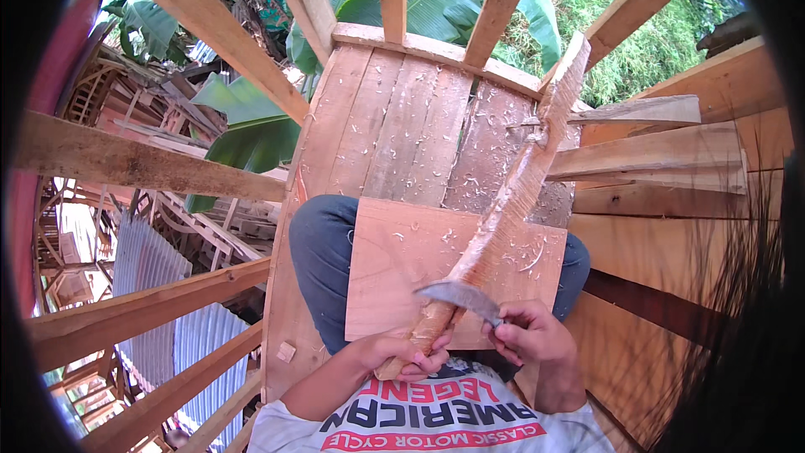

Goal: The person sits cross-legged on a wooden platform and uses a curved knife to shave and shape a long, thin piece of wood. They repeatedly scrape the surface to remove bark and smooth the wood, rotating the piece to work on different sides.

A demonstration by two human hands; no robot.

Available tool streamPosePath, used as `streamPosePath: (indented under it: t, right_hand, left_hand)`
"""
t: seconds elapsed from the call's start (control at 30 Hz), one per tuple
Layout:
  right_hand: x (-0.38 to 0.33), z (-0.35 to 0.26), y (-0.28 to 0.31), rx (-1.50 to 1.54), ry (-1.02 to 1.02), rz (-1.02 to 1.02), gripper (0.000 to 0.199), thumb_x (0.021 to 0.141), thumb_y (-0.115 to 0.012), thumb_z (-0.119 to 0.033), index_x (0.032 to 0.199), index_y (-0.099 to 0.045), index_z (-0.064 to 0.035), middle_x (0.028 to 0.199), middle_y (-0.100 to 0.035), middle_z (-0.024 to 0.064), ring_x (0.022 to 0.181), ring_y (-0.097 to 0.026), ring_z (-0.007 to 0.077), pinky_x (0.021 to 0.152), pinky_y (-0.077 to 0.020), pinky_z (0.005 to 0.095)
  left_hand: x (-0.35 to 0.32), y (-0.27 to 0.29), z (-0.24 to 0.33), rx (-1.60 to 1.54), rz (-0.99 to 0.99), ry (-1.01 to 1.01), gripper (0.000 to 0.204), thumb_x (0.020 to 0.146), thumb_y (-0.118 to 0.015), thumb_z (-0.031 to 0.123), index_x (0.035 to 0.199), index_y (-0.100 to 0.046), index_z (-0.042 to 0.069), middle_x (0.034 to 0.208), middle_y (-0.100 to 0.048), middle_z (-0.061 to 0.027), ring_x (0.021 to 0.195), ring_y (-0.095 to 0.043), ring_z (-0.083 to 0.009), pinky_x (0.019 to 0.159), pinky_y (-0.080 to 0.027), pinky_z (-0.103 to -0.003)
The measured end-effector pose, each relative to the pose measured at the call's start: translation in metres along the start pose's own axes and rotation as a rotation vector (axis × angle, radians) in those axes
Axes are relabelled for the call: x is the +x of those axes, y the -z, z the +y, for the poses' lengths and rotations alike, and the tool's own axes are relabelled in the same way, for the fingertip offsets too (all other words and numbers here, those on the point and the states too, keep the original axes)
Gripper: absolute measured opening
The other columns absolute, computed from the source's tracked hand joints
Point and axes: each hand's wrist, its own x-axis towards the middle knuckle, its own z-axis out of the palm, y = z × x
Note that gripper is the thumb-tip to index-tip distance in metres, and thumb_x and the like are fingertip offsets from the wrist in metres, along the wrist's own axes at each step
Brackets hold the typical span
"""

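Observation:
A long, roughly hewn piece of wood point(495, 216) slants from my lap up to the far right, with tool marks along its surface and a knobbly bump near its far end. My left hand point(412, 354) is wrapped round its near end. In my right hand point(537, 332) is a knife with a curved blade point(459, 294); its handle is mostly hidden by my fingers. The blade lies across the wood just beyond my left hand; whether it touches is hard to tell. Under the wood, a flat wooden board point(394, 264) rests across my legs.
I sit on a plank floor point(369, 138) strewn with wood shavings, with a small wood block point(286, 352) at the left. Wooden posts and rails point(151, 172) surround me. Sawn planks point(662, 151) stick out at the right. Corrugated metal sheets point(151, 260) lie below at the left.

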Motion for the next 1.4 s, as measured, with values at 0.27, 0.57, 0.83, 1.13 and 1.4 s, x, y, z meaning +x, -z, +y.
streamPosePath:
  t: [0.27, 0.57, 0.83, 1.13, 1.4]
  right_hand:
    - [-0.001, 0.01, 0.009, 0.033, 0.026, -0.043, 0.015, 0.099, -0.052, -0.01, 0.108, -0.057, 0.0005, 0.07, -0.056, 0.0041, 0.047, -0.051, 0.0078, 0.04, -0.039, 0.0201]
    - [0.006, 0.01, 0.004, 0.122, 0.113, 0.092, 0.018, 0.097, -0.057, -0.012, 0.107, -0.06, 0.0022, 0.069, -0.059, 0.0057, 0.047, -0.052, 0.0086, 0.038, -0.0397, 0.0218]
    - [0.009, 0.015, 0.007, 0.183, 0.133, 0.075, 0.019, 0.099, -0.053, -0.008, 0.113, -0.059, 0.0032, 0.071, -0.058, 0.0052, 0.049, -0.052, 0.0071, 0.041, -0.0414, 0.0209]
    - [0.006, 0.02, 0.005, 0.111, 0.044, 0.151, 0.017, 0.097, -0.055, -0.006, 0.112, -0.058, 0.0028, 0.067, -0.056, 0.0027, 0.049, -0.052, 0.0067, 0.04, -0.0409, 0.0207]
    - [0.008, 0.019, 0.008, 0.035, 0.023, 0.156, 0.017, 0.098, -0.055, -0.008, 0.11, -0.06, 0.003, 0.072, -0.059, 0.0029, 0.051, -0.053, 0.0056, 0.041, -0.0415, 0.02]
  left_hand:
    - [0.001, 0.0, 0.004, 0.015, -0.033, -0.012, 0.035, 0.081, -0.065, 0.016, 0.1, -0.036, 0.009, 0.071, -0.04, -0.0004, 0.051, -0.039, -0.0071, 0.044, -0.033, -0.02]
    - [0.005, -0.003, 0.005, 0.198, 0.061, -0.004, 0.032, 0.084, -0.063, 0.014, 0.1, -0.036, 0.009, 0.075, -0.044, -0.0025, 0.05, -0.042, -0.0082, 0.044, -0.035, -0.022]
    - [0.008, 0.005, 0.014, 0.611, 0.26, -0.042, 0.032, 0.081, -0.066, 0.016, 0.098, -0.039, 0.008, 0.077, -0.048, -0.0022, 0.053, -0.046, -0.0077, 0.044, -0.037, -0.023]
    - [0.005, 0.008, 0.021, 0.681, 0.266, 0.009, 0.024, 0.08, -0.059, 0.009, 0.095, -0.041, 0.006, 0.075, -0.051, -0.0039, 0.05, -0.047, -0.0071, 0.043, -0.038, -0.022]
    - [0.009, 0.009, 0.025, 0.596, 0.234, 0.024, 0.027, 0.079, -0.059, 0.011, 0.096, -0.039, 0.006, 0.073, -0.048, -0.0041, 0.049, -0.046, -0.0088, 0.042, -0.038, -0.023]
